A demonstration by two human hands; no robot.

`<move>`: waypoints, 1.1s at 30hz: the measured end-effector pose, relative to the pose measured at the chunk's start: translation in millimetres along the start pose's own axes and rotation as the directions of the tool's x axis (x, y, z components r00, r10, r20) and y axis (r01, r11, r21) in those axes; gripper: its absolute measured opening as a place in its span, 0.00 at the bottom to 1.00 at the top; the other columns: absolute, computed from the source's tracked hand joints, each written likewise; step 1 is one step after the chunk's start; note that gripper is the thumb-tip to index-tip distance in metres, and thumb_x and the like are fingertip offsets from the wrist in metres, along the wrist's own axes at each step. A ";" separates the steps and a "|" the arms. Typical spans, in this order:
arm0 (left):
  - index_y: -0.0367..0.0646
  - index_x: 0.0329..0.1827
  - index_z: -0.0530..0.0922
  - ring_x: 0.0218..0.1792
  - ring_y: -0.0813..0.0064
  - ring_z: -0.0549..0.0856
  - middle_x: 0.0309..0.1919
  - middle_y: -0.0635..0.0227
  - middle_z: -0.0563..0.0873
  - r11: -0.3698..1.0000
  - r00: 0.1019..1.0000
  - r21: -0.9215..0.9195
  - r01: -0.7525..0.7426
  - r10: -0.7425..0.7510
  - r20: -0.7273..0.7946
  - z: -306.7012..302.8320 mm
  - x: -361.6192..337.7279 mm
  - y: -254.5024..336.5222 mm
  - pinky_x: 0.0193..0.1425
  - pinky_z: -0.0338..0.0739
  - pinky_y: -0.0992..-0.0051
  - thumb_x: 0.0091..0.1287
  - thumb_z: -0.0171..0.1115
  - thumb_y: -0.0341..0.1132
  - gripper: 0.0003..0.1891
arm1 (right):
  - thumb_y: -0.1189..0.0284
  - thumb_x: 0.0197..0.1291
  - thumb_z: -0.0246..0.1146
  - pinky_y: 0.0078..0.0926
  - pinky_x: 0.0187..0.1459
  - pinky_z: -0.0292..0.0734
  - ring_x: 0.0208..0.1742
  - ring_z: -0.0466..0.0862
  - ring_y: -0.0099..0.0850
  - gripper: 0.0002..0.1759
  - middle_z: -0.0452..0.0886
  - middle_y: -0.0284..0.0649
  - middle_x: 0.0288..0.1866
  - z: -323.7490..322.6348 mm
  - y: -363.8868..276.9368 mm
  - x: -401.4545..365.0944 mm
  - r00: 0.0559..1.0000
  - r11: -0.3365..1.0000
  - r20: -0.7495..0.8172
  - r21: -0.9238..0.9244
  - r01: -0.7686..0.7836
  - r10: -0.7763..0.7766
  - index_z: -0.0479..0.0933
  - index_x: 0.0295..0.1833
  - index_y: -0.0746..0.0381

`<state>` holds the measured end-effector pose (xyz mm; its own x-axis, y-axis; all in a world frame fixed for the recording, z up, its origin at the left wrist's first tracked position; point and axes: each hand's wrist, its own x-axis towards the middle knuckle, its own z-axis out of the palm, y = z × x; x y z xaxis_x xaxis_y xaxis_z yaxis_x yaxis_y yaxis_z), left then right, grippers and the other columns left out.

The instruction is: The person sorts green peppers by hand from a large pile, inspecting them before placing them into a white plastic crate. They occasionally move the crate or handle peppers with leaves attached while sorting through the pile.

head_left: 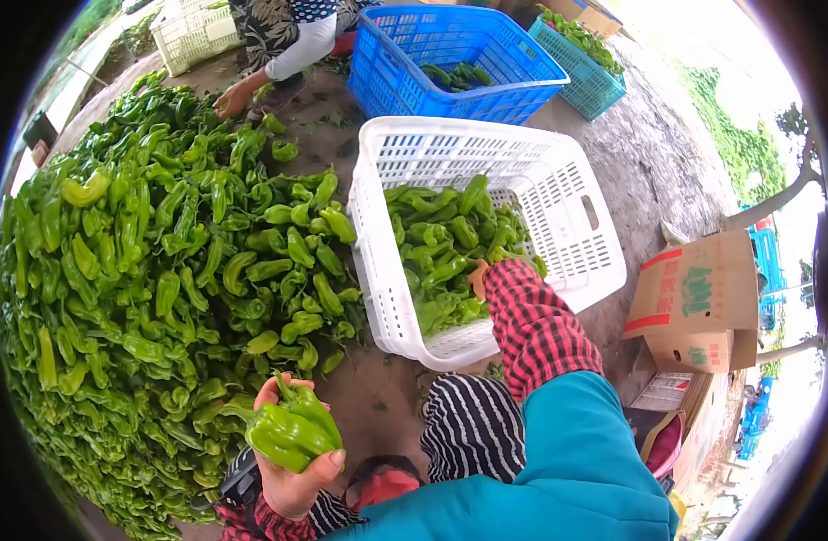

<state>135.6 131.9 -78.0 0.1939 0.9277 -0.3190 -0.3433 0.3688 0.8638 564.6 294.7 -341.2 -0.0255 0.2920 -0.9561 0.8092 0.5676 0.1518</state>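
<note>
My left hand (292,478) is low in the frame, closed around a few green peppers (292,428), beside the big pile of green peppers (152,279) spread on the ground. My right hand (478,278) reaches into the white crate (567,194), just over the peppers inside the crate (445,248). Only part of that hand shows past its red checked sleeve (535,329), so whether it holds anything is hidden.
Another person's hand (232,97) touches the far edge of the pile. A blue crate (450,63) holds a few peppers, with a teal crate (580,77) behind it. A cardboard box (698,302) sits at right. Another white crate (193,34) stands far left.
</note>
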 end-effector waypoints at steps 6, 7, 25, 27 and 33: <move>0.39 0.64 0.53 0.46 0.74 0.73 0.50 0.64 0.68 1.000 1.000 0.012 0.002 -0.001 -0.027 -2.8 5.0 1.5 0.50 0.71 0.73 0.39 0.72 0.31 0.48 | 0.64 0.51 0.61 0.33 0.45 0.74 0.46 0.80 0.33 0.18 0.81 0.43 0.41 22.5 -7.0 -6.5 0.901 0.934 -0.247 0.129 -0.334 0.357 0.77 0.49 0.56; 0.39 0.64 0.52 0.45 0.74 0.73 0.49 0.65 0.68 1.000 1.000 0.010 -0.006 0.006 -0.027 -3.0 6.2 1.9 0.49 0.71 0.73 0.39 0.72 0.31 0.48 | 0.67 0.51 0.61 0.32 0.45 0.75 0.45 0.80 0.31 0.15 0.82 0.42 0.38 24.2 1.5 -8.8 0.803 0.845 -0.318 0.374 -0.382 0.504 0.78 0.47 0.56; 0.43 0.61 0.61 0.41 0.75 0.75 0.43 0.67 0.73 0.924 0.999 -0.382 0.012 -0.026 -0.032 -4.5 33.1 -16.0 0.46 0.71 0.75 0.48 0.61 0.28 0.33 | 0.80 0.53 0.60 0.21 0.23 0.80 0.25 0.82 0.29 0.18 0.80 0.44 0.38 -39.0 -17.5 -310.3 0.780 -0.002 -0.397 0.891 0.455 0.484 0.72 0.51 0.71; 0.43 0.60 0.62 0.41 0.77 0.75 0.41 0.69 0.74 0.930 0.999 -0.368 0.015 -0.028 -0.030 -4.4 34.6 -16.8 0.46 0.71 0.76 0.47 0.62 0.27 0.33 | 0.80 0.53 0.60 0.22 0.23 0.80 0.22 0.82 0.30 0.18 0.81 0.44 0.36 -52.0 -8.1 -323.7 0.735 -0.069 -0.449 0.829 0.554 0.508 0.71 0.51 0.71; 0.45 0.61 0.61 0.41 0.64 0.77 0.45 0.61 0.73 0.942 1.000 -0.337 -0.001 0.005 0.009 -12.0 39.4 -17.8 0.47 0.74 0.64 0.50 0.57 0.30 0.31 | 0.83 0.55 0.56 0.30 0.47 0.77 0.46 0.77 0.34 0.34 0.52 0.43 0.68 -95.6 43.9 -343.0 0.048 0.027 -0.507 0.140 0.990 0.861 0.55 0.67 0.58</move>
<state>138.3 162.6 -110.5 0.2003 0.9288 -0.3117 -0.6328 0.3655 0.6826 552.8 293.0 17.4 0.3979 0.8926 0.2119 0.0788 0.1969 -0.9773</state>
